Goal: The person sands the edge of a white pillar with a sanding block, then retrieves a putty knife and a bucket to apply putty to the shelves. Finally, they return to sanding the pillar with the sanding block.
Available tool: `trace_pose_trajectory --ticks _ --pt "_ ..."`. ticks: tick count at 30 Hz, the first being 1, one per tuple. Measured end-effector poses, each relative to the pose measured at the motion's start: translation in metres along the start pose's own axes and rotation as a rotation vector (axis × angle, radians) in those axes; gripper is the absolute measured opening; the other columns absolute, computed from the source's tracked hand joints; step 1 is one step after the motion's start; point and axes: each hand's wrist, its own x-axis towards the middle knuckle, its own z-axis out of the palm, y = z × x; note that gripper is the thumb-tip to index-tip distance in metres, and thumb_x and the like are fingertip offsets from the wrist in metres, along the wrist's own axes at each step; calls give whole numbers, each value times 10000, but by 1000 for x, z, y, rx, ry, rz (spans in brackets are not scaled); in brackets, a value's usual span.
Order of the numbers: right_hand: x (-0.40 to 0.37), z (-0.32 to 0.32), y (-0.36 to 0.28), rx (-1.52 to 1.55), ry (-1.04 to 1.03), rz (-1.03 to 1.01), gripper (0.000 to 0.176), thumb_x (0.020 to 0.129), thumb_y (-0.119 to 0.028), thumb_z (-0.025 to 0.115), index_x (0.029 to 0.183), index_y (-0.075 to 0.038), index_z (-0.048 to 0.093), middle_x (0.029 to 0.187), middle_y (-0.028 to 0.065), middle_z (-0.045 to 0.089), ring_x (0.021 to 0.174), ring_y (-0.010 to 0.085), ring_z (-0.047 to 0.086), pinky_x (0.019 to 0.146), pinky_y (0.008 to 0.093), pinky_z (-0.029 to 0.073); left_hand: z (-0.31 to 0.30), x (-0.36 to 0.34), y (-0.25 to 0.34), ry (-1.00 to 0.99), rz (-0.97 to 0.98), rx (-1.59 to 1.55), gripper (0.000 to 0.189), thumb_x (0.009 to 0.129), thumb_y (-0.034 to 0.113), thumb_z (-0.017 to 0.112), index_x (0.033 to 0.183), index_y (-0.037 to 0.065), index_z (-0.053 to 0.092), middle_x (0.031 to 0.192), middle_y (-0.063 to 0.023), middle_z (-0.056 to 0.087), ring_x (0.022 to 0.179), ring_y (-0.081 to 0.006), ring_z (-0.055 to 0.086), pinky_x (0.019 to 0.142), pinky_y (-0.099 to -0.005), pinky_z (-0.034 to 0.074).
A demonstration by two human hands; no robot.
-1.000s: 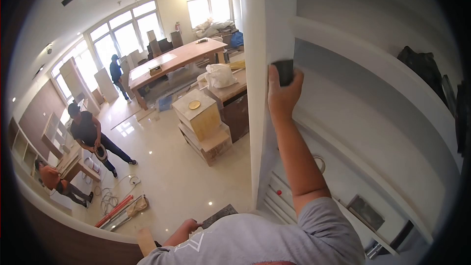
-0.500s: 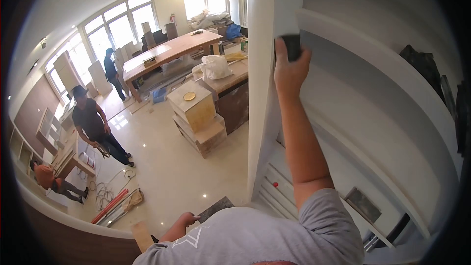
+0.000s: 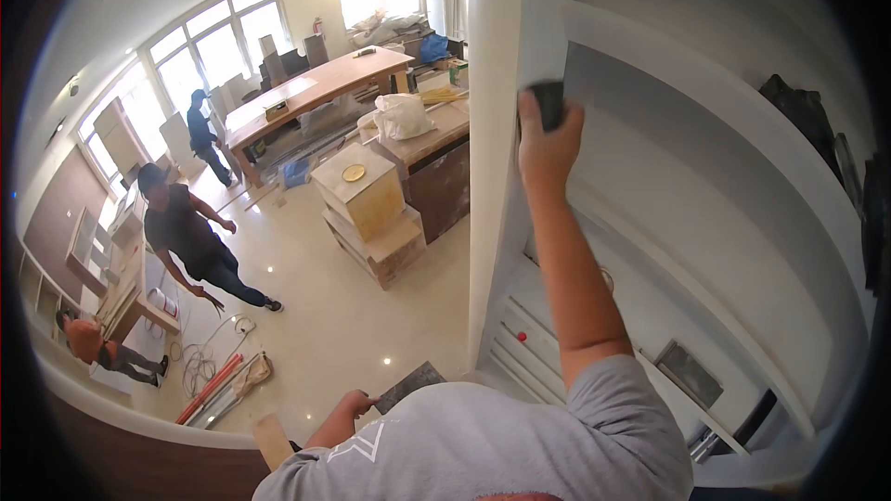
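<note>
Raised up high, my right hand point(image 3: 549, 144) is wrapped round a dark, roughly rectangular block point(image 3: 546, 104). The block is at the edge of a white upright panel point(image 3: 497, 186), beside a recessed shelf unit; exact contact is hard to make out. Low at my left side, my left hand point(image 3: 353, 405) grips a dark flat plate point(image 3: 410, 387) by its near end. Part of that plate is hidden behind my grey shirt.
White shelves point(image 3: 687, 65) curve along the right, with dark items point(image 3: 798, 116) on one. A yellowish box point(image 3: 362, 187) and a long worktable point(image 3: 316, 93) stand left of the panel. Several people are beyond, one walking point(image 3: 190, 232). Red poles point(image 3: 209, 390) and cables lie on the floor.
My right hand and the block are slightly lower along the panel edge. The plate in my left hand shows a little more. The person in dark clothes has stepped to the right.
</note>
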Motion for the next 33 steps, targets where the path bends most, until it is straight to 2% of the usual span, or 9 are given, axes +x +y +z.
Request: trace_pose_trajectory --ticks 4,8,14,18,21,24,29,31,33 --pt "1 1 8 60 14 -68 544 796 -366 812 1041 21 518 934 131 597 832 231 582 781 350 485 11 14 -5 151 138 20 695 832 623 654 917 -66 679 811 -181 680 703 -330 691 619 -427 570" --pt "4 -1 -4 -11 -11 -22 540 805 -342 812 1064 23 511 951 133 595 841 223 579 792 336 483 4 24 -5 -58 -12 58 693 819 640 655 954 -38 702 836 -200 695 672 -317 696 609 -402 564" --pt "-19 -3 17 101 7 -36 531 828 -334 789 1076 34 497 960 139 591 862 223 570 819 342 475 16 30 -15 109 127 37 688 834 623 647 954 -53 697 826 -190 700 704 -324 701 629 -432 564" --pt "-8 -2 9 72 -12 -48 552 838 -351 774 1098 41 485 990 149 582 899 230 577 841 344 475 1 18 -4 -96 -20 48 701 833 616 653 975 -70 689 848 -213 698 713 -322 700 645 -420 570" --pt "-46 -8 56 17 8 -48 534 855 -338 757 1106 44 481 1007 157 576 909 239 579 844 347 474 -1 19 -1 -78 -17 20 734 835 643 629 997 -71 679 863 -221 698 707 -322 698 649 -421 572" --pt "-18 -2 34 -123 39 -46 525 870 -353 737 1106 44 486 1026 179 585 911 271 585 836 364 477 6 39 -11 -97 44 126 756 834 660 614 1028 -69 669 873 -215 700 710 -321 697 647 -428 572" --pt "-10 5 18 -78 92 -58 540 890 -395 712 1114 59 523 1036 176 610 935 280 596 883 359 466 2 27 -13 22 -34 -24 781 813 642 636 1130 -72 656 1051 -256 685 864 -372 700 711 -446 570" --pt "-24 6 42 22 83 -75 571 892 -416 704 1132 68 518 1044 177 607 946 277 595 883 359 466 -1 24 -7 85 -27 -56 731 814 520 709 1271 -37 586 784 -160 673 738 -289 696 628 -410 574" --pt "-23 5 39 45 63 -52 595 883 -423 712 1138 74 506 1043 176 599 938 268 594 871 356 471 -2 17 -5 108 37 -8 740 820 571 677 1207 -57 623 1008 -216 672 852 -342 695 680 -430 575"
